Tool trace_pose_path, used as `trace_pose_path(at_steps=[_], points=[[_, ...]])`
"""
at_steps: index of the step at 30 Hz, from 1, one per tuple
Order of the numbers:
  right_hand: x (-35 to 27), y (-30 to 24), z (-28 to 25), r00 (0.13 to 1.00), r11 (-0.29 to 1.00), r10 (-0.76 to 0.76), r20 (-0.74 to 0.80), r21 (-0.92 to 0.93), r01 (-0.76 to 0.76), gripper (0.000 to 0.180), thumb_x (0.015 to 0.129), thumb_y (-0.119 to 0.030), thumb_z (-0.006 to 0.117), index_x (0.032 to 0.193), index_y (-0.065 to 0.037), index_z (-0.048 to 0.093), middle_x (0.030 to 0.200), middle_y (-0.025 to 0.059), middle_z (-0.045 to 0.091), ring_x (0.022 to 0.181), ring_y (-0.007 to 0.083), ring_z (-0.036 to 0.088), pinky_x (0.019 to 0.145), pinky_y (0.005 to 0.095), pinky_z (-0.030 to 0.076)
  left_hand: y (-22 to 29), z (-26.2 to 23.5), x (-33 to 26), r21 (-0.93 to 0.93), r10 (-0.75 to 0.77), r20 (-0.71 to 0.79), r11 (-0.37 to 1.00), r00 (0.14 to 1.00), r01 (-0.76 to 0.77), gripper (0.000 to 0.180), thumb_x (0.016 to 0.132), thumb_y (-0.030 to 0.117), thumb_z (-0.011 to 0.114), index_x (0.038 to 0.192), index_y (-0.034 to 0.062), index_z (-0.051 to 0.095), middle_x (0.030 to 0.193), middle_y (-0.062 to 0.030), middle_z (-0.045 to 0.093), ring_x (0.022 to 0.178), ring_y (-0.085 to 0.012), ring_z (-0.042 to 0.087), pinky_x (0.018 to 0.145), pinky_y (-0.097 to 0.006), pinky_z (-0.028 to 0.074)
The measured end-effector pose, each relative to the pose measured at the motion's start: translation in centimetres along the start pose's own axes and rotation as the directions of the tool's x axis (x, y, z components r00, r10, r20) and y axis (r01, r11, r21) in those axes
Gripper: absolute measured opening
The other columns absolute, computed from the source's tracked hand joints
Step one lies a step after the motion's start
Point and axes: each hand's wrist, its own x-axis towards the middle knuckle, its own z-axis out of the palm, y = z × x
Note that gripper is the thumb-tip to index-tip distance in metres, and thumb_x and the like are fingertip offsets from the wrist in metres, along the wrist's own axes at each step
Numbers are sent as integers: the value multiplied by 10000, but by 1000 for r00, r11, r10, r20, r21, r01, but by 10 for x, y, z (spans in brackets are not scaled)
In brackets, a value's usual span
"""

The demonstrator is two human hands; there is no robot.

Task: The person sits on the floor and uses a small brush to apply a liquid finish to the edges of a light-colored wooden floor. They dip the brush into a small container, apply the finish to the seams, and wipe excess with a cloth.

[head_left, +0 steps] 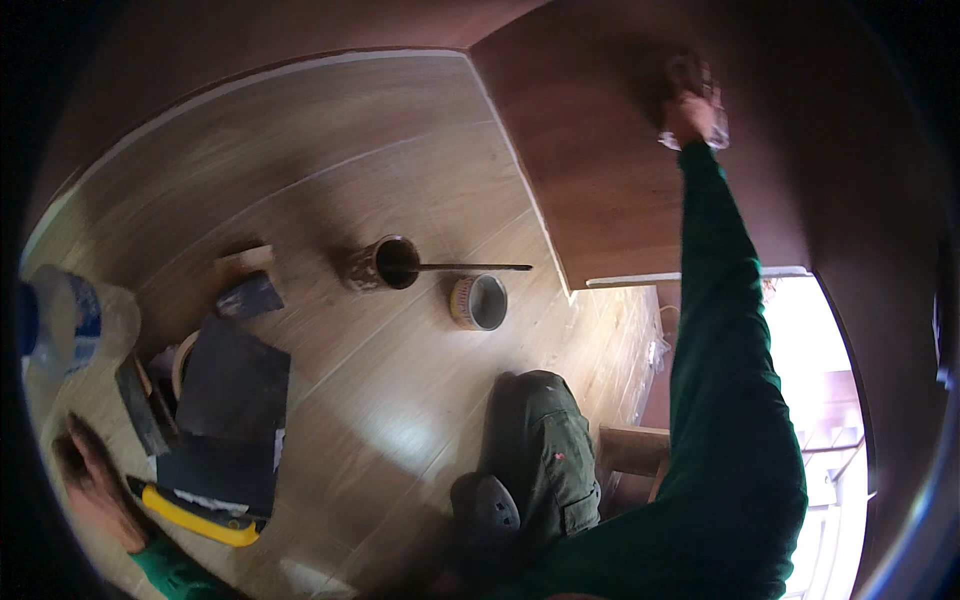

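High on the brown wall panel (600, 150), my right hand (692, 115) presses a crumpled whitish cloth (722, 130) flat against the surface; the hand is slightly blurred and its fingertips are hard to make out. My left hand (98, 488) rests low at the far left with its fingers stretched out, holding nothing. Beside it lies a tool with a yellow and black handle (205, 515), perhaps a saw or knife. Dark sandpaper sheets (235, 375) lie just beyond, over other items that are partly hidden.
A stained tin (365, 268) has a thin stick (470, 267) jutting from its mouth. Next to it is a smaller can (480, 303). A clear bottle (85, 320) stands at left, near a folded sandpaper piece (250, 297). My knee (545, 420) is on the wood-look floor (370, 400). A bright opening (830, 420) is at right.
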Motion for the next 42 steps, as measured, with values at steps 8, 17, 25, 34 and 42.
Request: trace_pose_path(at_steps=[8, 17, 25, 34, 42], points=[[-105, -125, -190, 868, 427, 468, -164, 902, -60, 404, 934, 31, 528, 1292, -116, 642, 1115, 68, 687, 907, 154, 668, 789, 267, 532, 55, -24, 14, 103, -127, 106, 988, 986, 117, 486, 1003, 519, 555, 959, 48, 665, 885, -165, 708, 803, -362, 668, 729, -435, 507], [-57, -163, -62, 965, -876, -71, 251, 447, -180, 310, 953, -228, 663, 1199, -39, 650, 1173, 118, 675, 1077, 295, 645, 842, 433, 563, 60, -12, 13, 74, -27, -5, 997, 1000, 27, 439, 995, 478, 591, 895, 53, 635, 811, -157, 676, 720, -356, 630, 665, -418, 497], [-79, -271, -190, 814, -785, -213, 541, 402, -472, 429, 840, -202, 743, 1225, -48, 632, 1120, 132, 680, 1019, 285, 648, 902, 430, 555, 53, -19, 19, -13, -89, 43, 996, 995, 89, 398, 984, 428, 640, 898, 39, 650, 783, -139, 669, 669, -254, 593, 667, -363, 500], [-82, -198, -271, 941, -713, 6, 337, 662, -233, 411, 873, -247, 680, 1216, -23, 647, 1142, 107, 698, 1032, 252, 673, 949, 399, 552, 57, -25, 21, 67, -115, 48, 992, 992, 111, 463, 953, 501, 636, 820, 58, 623, 720, -136, 658, 647, -332, 619, 624, -406, 490], [-48, -227, -278, 994, -319, 11, 109, 942, -100, 348, 901, -234, 742, 1195, -51, 707, 1103, 44, 715, 954, 179, 667, 885, 352, 521, 52, -26, 17, 8, -95, 63, 995, 993, 95, 445, 951, 467, 654, 808, 49, 597, 710, -142, 641, 643, -331, 614, 615, -409, 484]])
